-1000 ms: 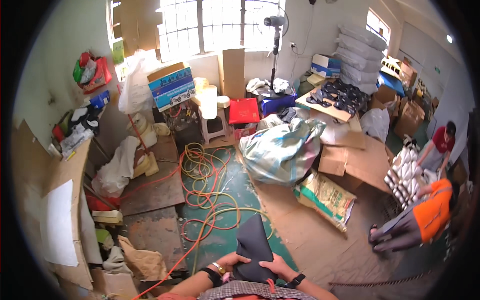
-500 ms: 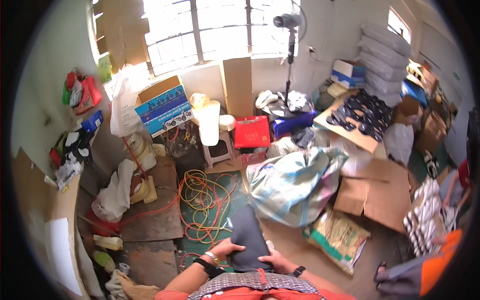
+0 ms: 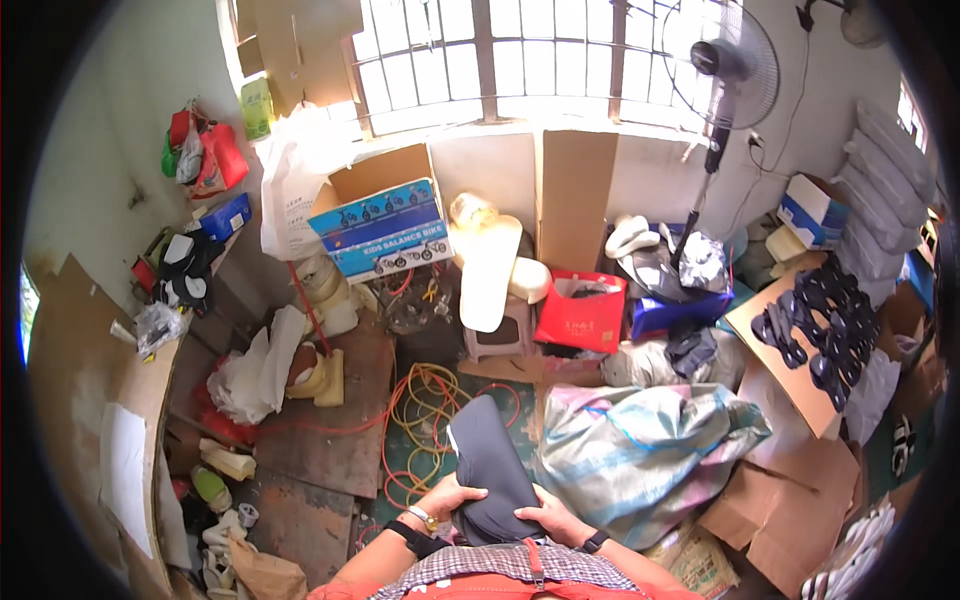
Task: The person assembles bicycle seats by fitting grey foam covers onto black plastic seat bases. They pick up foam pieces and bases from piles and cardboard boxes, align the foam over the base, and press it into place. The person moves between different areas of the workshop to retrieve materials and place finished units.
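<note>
A long dark grey insole-shaped sheet (image 3: 487,455) stands up in front of me, held at its lower end by both hands. My left hand (image 3: 447,497) grips its left edge, a dark band and a gold bracelet on that wrist. My right hand (image 3: 551,517) presses its right edge, a black band on that wrist. Behind the sheet lie coiled orange and yellow cables (image 3: 428,420) on the floor. To its right sits a large crumpled woven plastic sack (image 3: 640,455).
A small stool (image 3: 500,340) carries pale sole-shaped pieces. Beside it sit a red bag (image 3: 580,315), a blue printed carton (image 3: 385,230) and a standing fan (image 3: 722,70). A board with dark soles (image 3: 815,335) lies right. Flattened cardboard (image 3: 790,500) and floor clutter surround me.
My view has swung left and toward the window; the people at the right edge are out of sight. Both hands keep hold of the dark sheet, which looks larger and more upright.
</note>
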Demonstrator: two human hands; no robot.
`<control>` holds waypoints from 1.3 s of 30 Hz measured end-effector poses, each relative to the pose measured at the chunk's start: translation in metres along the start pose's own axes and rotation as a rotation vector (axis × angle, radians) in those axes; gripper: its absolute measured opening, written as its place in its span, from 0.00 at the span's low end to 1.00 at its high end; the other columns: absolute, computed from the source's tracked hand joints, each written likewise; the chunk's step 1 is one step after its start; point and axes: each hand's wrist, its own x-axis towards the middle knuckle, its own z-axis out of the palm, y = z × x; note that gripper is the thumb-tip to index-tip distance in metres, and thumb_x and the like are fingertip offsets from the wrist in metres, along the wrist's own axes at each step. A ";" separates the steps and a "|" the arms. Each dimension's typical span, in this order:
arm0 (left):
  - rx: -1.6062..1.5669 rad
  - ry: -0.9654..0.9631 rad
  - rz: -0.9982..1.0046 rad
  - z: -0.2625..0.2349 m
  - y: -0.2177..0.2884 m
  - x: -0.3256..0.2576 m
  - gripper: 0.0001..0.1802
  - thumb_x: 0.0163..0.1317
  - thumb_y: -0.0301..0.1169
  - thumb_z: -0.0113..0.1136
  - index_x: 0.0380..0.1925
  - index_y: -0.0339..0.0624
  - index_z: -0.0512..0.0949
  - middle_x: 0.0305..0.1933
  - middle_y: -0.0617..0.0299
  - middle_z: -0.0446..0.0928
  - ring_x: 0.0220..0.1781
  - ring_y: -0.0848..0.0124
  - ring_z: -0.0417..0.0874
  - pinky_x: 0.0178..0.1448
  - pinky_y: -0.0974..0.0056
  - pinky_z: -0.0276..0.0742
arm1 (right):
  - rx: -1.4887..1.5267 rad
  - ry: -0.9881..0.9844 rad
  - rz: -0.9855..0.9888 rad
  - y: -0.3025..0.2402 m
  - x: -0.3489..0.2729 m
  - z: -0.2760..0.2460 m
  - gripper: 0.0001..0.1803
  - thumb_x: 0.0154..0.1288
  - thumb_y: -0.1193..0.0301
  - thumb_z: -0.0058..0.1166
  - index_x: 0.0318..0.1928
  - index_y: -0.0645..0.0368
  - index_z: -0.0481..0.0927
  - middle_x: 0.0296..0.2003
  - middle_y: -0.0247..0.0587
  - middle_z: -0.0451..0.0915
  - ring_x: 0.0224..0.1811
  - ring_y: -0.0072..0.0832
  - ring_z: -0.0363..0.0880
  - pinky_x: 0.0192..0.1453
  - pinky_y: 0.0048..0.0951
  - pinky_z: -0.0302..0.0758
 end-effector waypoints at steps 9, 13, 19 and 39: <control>-0.085 0.022 0.348 -0.063 0.195 0.124 0.29 0.48 0.24 0.68 0.52 0.35 0.70 0.49 0.59 0.76 0.49 0.69 0.76 0.57 0.64 0.71 | -0.262 -0.035 -0.217 -0.187 0.195 0.011 0.37 0.53 0.80 0.57 0.64 0.63 0.59 0.56 0.39 0.69 0.57 0.24 0.67 0.62 0.26 0.64; -0.174 0.088 0.497 -0.093 0.278 0.138 0.26 0.51 0.23 0.66 0.51 0.34 0.70 0.49 0.58 0.76 0.48 0.71 0.77 0.54 0.65 0.74 | -0.333 -0.163 -0.273 -0.263 0.273 0.039 0.40 0.55 0.78 0.58 0.67 0.63 0.54 0.60 0.40 0.64 0.62 0.25 0.62 0.66 0.27 0.59; -0.171 0.424 0.684 -0.142 0.372 0.137 0.20 0.50 0.19 0.64 0.46 0.34 0.75 0.44 0.61 0.78 0.45 0.72 0.78 0.52 0.66 0.74 | -0.361 -0.447 -0.261 -0.333 0.403 0.082 0.41 0.57 0.75 0.59 0.68 0.64 0.51 0.64 0.43 0.59 0.67 0.27 0.55 0.69 0.29 0.53; 1.050 1.081 0.826 -0.279 0.779 0.274 0.29 0.46 0.19 0.60 0.53 0.33 0.71 0.41 0.53 0.81 0.41 0.71 0.81 0.49 0.67 0.74 | -0.817 -0.298 -1.001 -0.518 0.708 0.041 0.31 0.49 0.77 0.60 0.57 0.63 0.68 0.47 0.49 0.75 0.53 0.45 0.72 0.60 0.39 0.67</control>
